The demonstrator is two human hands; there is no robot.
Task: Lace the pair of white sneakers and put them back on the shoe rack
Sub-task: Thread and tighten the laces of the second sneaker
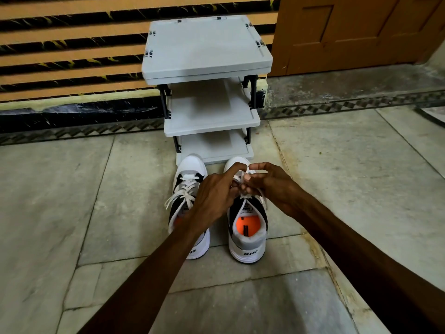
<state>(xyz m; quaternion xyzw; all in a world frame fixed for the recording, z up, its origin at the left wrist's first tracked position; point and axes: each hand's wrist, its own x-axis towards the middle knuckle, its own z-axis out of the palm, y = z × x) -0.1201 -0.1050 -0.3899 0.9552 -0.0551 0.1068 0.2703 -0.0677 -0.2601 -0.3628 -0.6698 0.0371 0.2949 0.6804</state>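
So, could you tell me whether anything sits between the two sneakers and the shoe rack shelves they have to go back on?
Nothing visible does. The left sneaker and right sneaker stand on the floor, toes at the base of the shoe rack, whose visible shelves look bare. Both hands, left and right, are at the right sneaker's laces.

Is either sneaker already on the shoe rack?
No, both the left sneaker and the right sneaker stand on the floor in front of the shoe rack.

Bare floor (pixel 60 213) lay open at the left and right of the frame. In the centre, two sneakers (pixel 248 227) stood just before the shoe rack (pixel 212 121), blocking its lowest shelf (pixel 216 148); the upper shelves stood open in front.
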